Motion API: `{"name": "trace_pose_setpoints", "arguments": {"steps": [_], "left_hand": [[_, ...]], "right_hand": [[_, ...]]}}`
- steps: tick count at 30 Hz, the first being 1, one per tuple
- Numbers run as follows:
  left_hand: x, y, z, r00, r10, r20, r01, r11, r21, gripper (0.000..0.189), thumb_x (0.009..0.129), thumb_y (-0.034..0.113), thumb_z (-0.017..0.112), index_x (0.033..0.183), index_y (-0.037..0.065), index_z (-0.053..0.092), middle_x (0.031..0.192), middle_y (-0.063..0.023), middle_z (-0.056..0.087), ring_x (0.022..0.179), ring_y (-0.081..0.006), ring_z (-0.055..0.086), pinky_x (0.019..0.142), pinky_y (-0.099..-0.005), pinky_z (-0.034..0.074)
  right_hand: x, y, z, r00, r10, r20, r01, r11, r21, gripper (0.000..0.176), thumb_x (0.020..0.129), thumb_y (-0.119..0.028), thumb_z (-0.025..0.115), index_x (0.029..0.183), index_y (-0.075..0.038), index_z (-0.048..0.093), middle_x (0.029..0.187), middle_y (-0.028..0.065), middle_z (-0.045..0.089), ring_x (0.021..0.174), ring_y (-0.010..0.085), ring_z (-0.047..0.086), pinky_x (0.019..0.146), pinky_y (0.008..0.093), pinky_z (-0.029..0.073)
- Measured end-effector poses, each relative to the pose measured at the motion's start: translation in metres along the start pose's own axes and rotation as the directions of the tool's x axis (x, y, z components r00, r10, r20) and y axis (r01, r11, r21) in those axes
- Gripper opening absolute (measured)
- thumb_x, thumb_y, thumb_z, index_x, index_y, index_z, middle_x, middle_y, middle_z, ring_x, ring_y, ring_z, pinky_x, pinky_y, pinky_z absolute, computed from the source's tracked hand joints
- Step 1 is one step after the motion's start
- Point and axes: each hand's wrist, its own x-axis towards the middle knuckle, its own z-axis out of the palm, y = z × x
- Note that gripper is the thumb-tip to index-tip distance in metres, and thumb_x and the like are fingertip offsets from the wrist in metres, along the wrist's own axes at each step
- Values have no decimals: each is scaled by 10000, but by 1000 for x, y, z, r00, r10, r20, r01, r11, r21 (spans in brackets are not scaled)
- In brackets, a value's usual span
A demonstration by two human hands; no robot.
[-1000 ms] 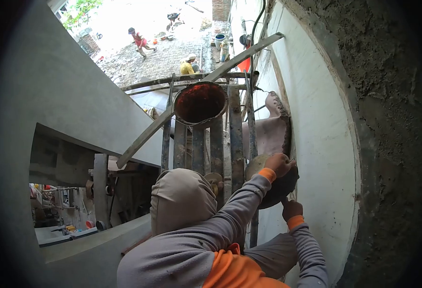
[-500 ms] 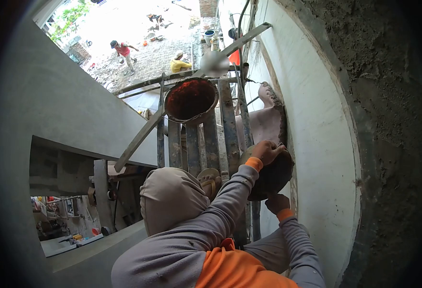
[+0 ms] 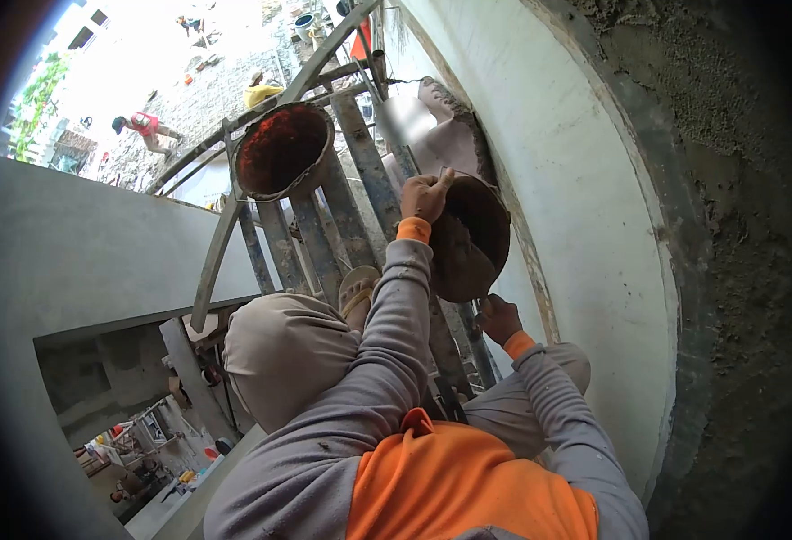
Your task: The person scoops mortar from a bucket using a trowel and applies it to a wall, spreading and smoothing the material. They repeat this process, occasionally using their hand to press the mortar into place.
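A dark, mortar-crusted bucket (image 3: 495,220) is tilted in front of me near the white wall, its dark inside showing. My left hand (image 3: 427,195) is closed on its upper rim, where a thin wire handle shows. A grey lump of mortar (image 3: 457,256) lies inside toward the lower edge. Right at that lower edge is my right hand (image 3: 501,319), fingers curled; I cannot tell what it grips. A second bucket (image 3: 285,151), reddish inside and crusted at the rim, stands farther ahead on the planks, away from both hands.
Narrow scaffold planks (image 3: 351,220) with gaps lie under my sandalled foot (image 3: 357,295). A long wooden bar (image 3: 216,261) slants past the second bucket. A curved white wall (image 3: 585,189) rises on the right. Far below, a person in red (image 3: 144,126) and one in yellow (image 3: 259,92) are visible.
The view has swung, so the scene sits farther left. The held bucket has tipped so more of its inside shows. Both hands stay at its edges.
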Motion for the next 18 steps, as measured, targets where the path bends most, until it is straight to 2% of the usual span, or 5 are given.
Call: {"name": "trace_pose_setpoints", "arguments": {"steps": [3, 10, 11, 16, 18], "left_hand": [[4, -1, -11, 997, -74, -24, 75, 997, 31, 545, 845, 440, 626, 601, -47, 607, 468, -117, 487, 448, -176, 458, 491, -368, 380], [28, -51, 5, 930, 358, -85, -316, 895, 314, 549, 831, 457, 610, 608, -44, 602, 569, -235, 525, 526, -365, 531, 551, -445, 397], [14, -13, -1, 996, 39, -85, -23, 982, 186, 567, 822, 487, 602, 622, -44, 613, 563, -234, 524, 518, -354, 534, 555, -444, 402], [7, 8, 2, 998, -50, -42, 59, 974, 220, 550, 828, 500, 585, 653, -19, 638, 591, -213, 563, 563, -343, 577, 570, -428, 426], [5, 15, 3, 998, -44, -39, 52, 974, 220, 536, 830, 494, 584, 675, -15, 650, 622, -221, 580, 595, -350, 594, 591, -427, 440]], "right_hand": [[-6, -4, -22, 999, -20, -50, 21, 1000, 21, 291, 704, -212, 698, 889, -32, 564, 728, 198, 593, 699, 410, 595, 605, 445, 479], [-25, -59, -121, 988, -54, -145, 56, 998, 8, 433, 687, -312, 791, 918, -4, 593, 763, 228, 622, 735, 368, 641, 652, 416, 505], [-22, -73, -141, 981, -69, -183, 69, 998, -7, 454, 694, -321, 791, 945, 3, 595, 777, 228, 630, 739, 377, 639, 654, 415, 507], [-12, -172, -242, 950, -173, -260, 192, 980, 49, 375, 750, -256, 755, 929, 15, 567, 681, 128, 592, 566, 203, 604, 547, 331, 498], [-11, -229, -282, 987, 5, -162, 67, 898, 436, 283, 780, -209, 725, 898, -6, 566, 629, 49, 540, 504, 106, 533, 469, 278, 459]]}}
